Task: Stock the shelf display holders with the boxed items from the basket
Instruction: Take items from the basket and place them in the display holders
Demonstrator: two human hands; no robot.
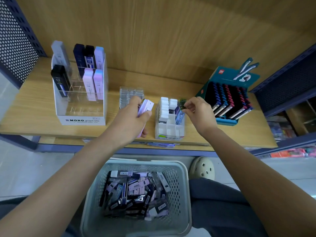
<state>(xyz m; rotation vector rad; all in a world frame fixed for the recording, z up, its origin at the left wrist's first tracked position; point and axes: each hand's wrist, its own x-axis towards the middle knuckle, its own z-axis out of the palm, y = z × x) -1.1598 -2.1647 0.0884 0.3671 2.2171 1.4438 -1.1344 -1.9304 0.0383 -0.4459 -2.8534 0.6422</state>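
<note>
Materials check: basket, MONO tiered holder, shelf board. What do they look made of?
Basket: moulded plastic, pale grey-green, matt; walls pierced with regular holes.
MONO holder: clear rigid plastic, likely acrylic, glossy; dividers see-through; white printed front could be card.
Shelf board: printed-looking wood grain, satin; probably laminate, solid wood not excluded.

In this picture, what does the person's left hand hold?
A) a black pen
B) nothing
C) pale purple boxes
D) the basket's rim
C: the left hand grips pale purple boxes over the shelf, while the right hand pinches a small green box at the white holder.
</note>
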